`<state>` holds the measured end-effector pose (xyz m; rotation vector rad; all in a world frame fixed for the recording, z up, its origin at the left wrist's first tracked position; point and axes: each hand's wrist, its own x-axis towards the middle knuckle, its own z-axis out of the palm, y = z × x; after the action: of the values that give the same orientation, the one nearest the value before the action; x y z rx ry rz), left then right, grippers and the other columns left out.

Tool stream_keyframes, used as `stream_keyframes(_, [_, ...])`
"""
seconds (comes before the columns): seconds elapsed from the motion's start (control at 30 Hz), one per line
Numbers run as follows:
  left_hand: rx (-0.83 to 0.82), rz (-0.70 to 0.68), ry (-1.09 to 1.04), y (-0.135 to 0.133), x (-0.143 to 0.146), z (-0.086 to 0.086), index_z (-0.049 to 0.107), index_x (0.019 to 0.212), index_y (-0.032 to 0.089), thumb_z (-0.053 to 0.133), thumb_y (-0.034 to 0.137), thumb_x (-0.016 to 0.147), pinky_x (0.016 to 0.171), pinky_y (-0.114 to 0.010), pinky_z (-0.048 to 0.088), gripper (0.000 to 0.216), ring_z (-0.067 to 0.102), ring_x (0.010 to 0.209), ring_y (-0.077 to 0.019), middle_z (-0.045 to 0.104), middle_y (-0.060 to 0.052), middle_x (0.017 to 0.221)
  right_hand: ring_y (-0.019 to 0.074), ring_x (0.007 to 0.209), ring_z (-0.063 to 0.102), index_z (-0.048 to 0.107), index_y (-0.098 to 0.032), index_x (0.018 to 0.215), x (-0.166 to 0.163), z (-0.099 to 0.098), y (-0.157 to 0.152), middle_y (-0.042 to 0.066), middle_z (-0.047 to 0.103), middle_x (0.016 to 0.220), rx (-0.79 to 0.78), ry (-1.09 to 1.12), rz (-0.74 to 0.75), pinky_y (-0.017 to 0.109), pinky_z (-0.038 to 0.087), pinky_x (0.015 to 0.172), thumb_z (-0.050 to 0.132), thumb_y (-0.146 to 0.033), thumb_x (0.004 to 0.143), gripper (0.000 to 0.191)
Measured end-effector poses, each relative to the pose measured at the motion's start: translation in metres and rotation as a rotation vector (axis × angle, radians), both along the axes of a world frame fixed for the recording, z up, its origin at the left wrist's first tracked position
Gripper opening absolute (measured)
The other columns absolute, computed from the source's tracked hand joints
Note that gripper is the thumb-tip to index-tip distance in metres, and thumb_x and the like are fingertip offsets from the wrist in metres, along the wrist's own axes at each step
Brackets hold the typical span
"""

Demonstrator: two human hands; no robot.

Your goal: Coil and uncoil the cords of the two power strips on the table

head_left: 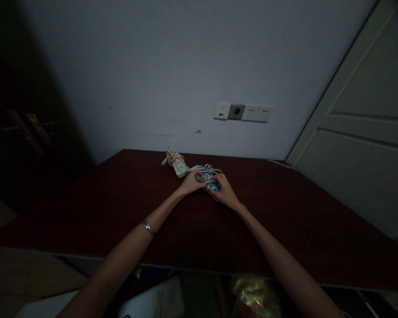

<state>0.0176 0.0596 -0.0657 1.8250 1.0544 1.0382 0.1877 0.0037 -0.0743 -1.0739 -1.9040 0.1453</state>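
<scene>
I see a small white plug (205,178) w/ its cable (208,168) pinched between both hands, near the middle of the dark red table (119,203), toward its far edge. Left hand (191,183) has fingers curled round the plug from the left side, grasping it. Right hand (222,191) is clenched on the cable end plus a small blue-and-white bit (213,187) right next to the plug; can't tell what that bit is, too small and dim. Cable loops run just behind the plug to a white power strip (179,167), lying flat, back-left of the plug, w/ a bundled cord at its far end. Bracelet (148,227) on left wrist. Wall sockets (243,112) sit above and right of the plug on the wall.
</scene>
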Motion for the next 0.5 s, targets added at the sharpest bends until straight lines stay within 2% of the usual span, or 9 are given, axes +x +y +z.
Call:
stream_keyframes(0.1, [-0.167,-0.007,-0.122,-0.002,0.002,0.004,0.050,0.087,0.014,0.075,0.031,0.059,0.051,-0.021,0.037,0.041,0.048,0.053,-0.0086,0.049,0.006,0.058,0.0174,0.080,0.049,0.051,-0.019,0.097,0.001,-0.001,0.000,0.006,0.046,0.094,-0.012,-0.017,-0.033,0.034,0.046,0.075,0.060,-0.023,0.071,0.027])
stream_keyframes(0.17, [-0.211,0.021,-0.161,-0.005,0.004,0.005,0.051,0.084,0.014,0.075,0.036,0.060,0.050,-0.020,0.037,0.040,0.048,0.052,-0.0084,0.050,0.006,0.056,0.0183,0.086,0.050,0.050,-0.020,0.100,0.000,-0.002,-0.002,0.006,0.046,0.098,-0.034,-0.053,-0.044,0.035,0.046,0.079,0.059,-0.024,0.071,0.030])
stream_keyframes(0.3, [-0.297,0.106,-0.217,-0.009,0.006,0.006,0.053,0.080,0.013,0.076,0.028,0.059,0.050,-0.019,0.040,0.036,0.050,0.052,-0.0079,0.054,0.004,0.058,0.0230,0.102,0.048,0.044,-0.021,0.113,-0.004,-0.001,-0.006,0.009,0.043,0.113,-0.060,-0.192,-0.089,0.038,0.047,0.083,0.064,-0.035,0.071,0.048])
stream_keyframes(0.4, [-0.378,0.098,-0.276,-0.012,0.005,0.008,0.055,0.077,0.013,0.070,0.023,0.064,0.053,-0.022,0.047,0.022,0.054,0.058,-0.0096,0.057,0.001,0.064,0.0293,0.111,0.042,0.038,-0.018,0.123,-0.009,-0.002,-0.007,0.014,0.040,0.121,-0.009,-0.268,-0.241,0.043,0.046,0.086,0.064,-0.042,0.071,0.063])
stream_keyframes(0.5, [-0.390,0.067,-0.306,-0.015,0.003,0.010,0.055,0.075,0.013,0.062,0.021,0.069,0.058,-0.025,0.052,0.012,0.057,0.064,-0.0106,0.058,-0.001,0.068,0.0330,0.109,0.045,0.034,-0.016,0.128,-0.012,-0.004,-0.007,0.018,0.041,0.121,-0.078,-0.283,-0.434,0.042,0.049,0.076,0.059,-0.046,0.075,0.065])
